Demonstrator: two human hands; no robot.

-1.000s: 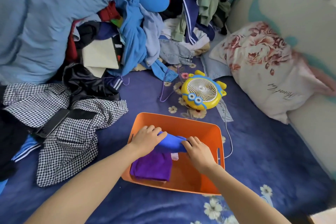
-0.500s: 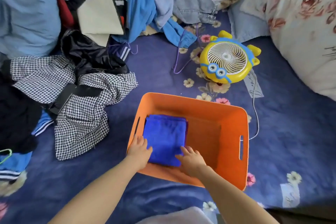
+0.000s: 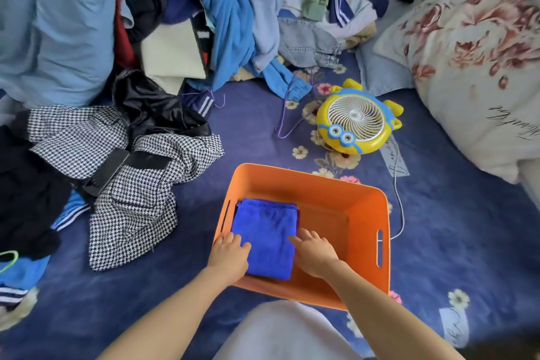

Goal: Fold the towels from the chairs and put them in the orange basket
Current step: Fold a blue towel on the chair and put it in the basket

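The orange basket sits on the dark blue floral bedsheet in front of me. A folded blue towel lies flat in its left half, and a thin purple edge of another towel shows along its right side. My left hand rests with straight fingers on the towel's near left corner. My right hand lies flat at the towel's near right edge, fingertips touching it. Neither hand grips anything.
A yellow and blue toy fan stands just beyond the basket, its white cord running past the basket's right side. A houndstooth garment lies at left, a heap of clothes behind, a floral pillow at right.
One second ago both hands held the rolled blue towel above a purple towel in the basket. Now the blue towel lies flat on top, and both hands rest open on it.
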